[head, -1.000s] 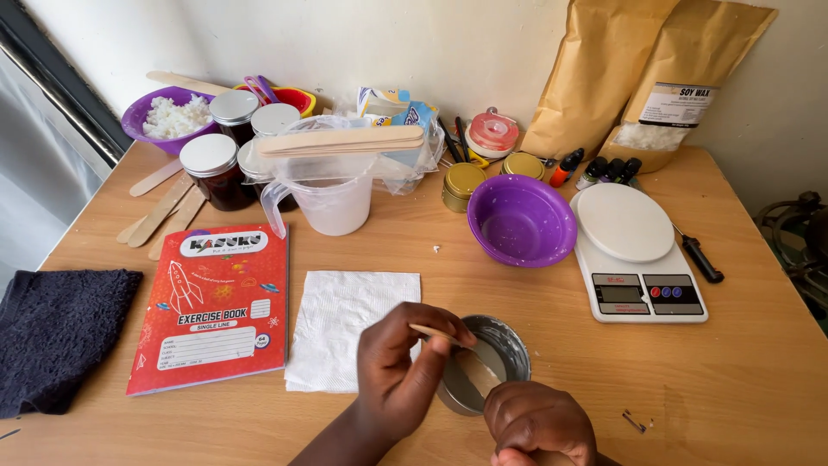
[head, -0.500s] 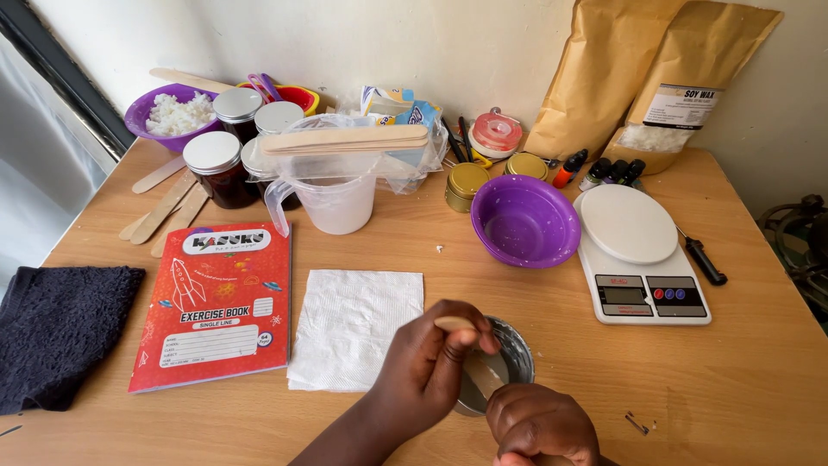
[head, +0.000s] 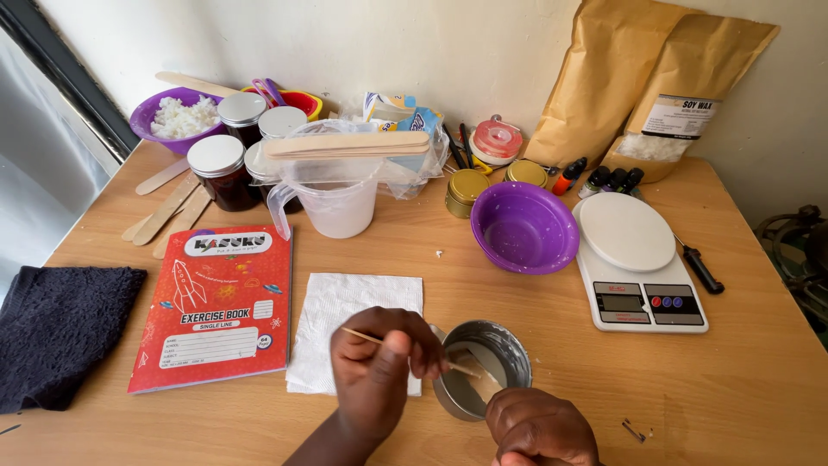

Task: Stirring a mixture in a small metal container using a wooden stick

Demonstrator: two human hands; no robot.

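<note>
My left hand (head: 379, 362) pinches a thin wooden stick (head: 358, 334) that reaches across the mouth of a small round metal tin (head: 496, 345) at the front of the wooden table (head: 742, 380). A flat wooden piece lies inside the tin. My right hand (head: 539, 427) is curled at the tin's near right edge, against its rim; what it holds is hidden. A white paper napkin (head: 354, 302) lies under and left of my left hand.
A red exercise book (head: 216, 302) and a dark cloth (head: 56, 328) lie to the left. Behind stand a clear measuring jug (head: 336, 207), lidded jars, a purple bowl (head: 524, 229), a white kitchen scale (head: 638, 259) and two brown paper bags (head: 655, 86).
My left hand and the stick have shifted slightly over the tin; the view has moved a little closer. My right hand stays at the tin's edge.
</note>
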